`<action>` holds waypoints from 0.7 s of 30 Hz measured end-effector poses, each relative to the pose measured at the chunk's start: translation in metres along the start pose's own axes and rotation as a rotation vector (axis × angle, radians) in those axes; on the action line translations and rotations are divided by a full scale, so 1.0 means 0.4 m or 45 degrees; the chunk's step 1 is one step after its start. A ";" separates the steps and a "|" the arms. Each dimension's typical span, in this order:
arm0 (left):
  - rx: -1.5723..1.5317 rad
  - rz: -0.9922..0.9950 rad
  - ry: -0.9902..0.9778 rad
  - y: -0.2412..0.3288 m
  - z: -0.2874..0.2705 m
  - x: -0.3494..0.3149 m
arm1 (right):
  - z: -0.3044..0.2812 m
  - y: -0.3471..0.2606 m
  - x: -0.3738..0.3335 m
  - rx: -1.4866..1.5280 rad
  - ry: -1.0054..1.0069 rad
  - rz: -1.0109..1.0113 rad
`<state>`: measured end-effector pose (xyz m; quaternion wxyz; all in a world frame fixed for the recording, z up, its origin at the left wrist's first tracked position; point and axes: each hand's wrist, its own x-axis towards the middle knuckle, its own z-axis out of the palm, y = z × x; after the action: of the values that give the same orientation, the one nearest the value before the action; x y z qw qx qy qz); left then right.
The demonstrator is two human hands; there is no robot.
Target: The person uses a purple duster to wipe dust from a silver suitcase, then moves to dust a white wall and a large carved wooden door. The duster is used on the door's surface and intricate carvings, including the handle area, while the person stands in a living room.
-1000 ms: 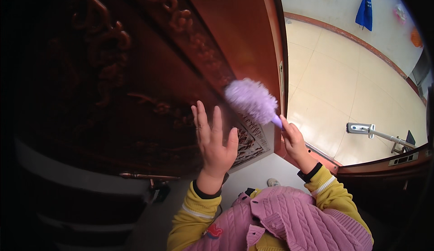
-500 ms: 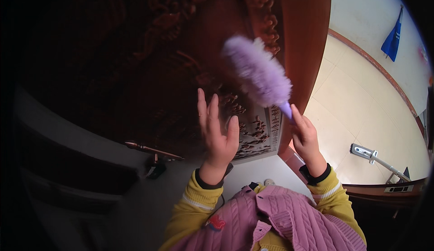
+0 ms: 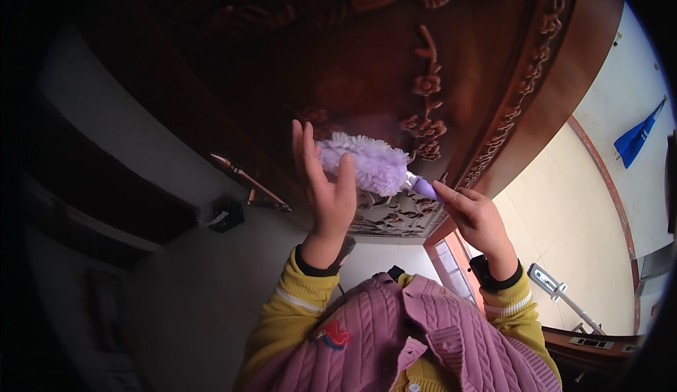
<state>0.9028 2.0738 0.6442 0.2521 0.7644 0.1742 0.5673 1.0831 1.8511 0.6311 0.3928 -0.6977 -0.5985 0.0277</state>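
My right hand is closed around the purple handle of a fluffy lilac duster. The duster's head points left across the front of a dark reddish-brown carved wooden door with raised flowers and scrollwork. My left hand is held up with its fingers spread. Its thumb overlaps the tip of the duster; whether they touch, I cannot tell. No object shows in the left hand's grasp.
A copper-coloured door handle sticks out left of my left hand. Beyond the door's right edge, a grey mop-like tool lies over pale tiles, and a blue cloth hangs on the wall.
The duster has swung from pointing up and left to lying nearly level, its head now beside my left hand. The carved door has shifted rightward in view.
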 end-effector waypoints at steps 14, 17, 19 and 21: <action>-0.422 -0.575 0.209 -0.125 -0.087 -0.055 | 0.112 -0.105 0.119 0.133 0.117 -0.081; -0.444 -0.654 0.271 -0.149 -0.097 -0.070 | 0.141 -0.111 0.151 0.112 0.382 -0.141; -0.501 -0.723 0.289 -0.170 -0.108 -0.079 | 0.173 -0.104 0.168 -0.052 0.263 -0.191; -0.588 -0.750 0.294 -0.195 -0.118 -0.081 | 0.201 -0.101 0.169 -0.261 0.003 -0.190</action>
<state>0.8496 2.1283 0.5843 0.5482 0.5360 0.2810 0.5772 1.0283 1.9494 0.6284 0.3210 -0.6877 -0.6480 -0.0638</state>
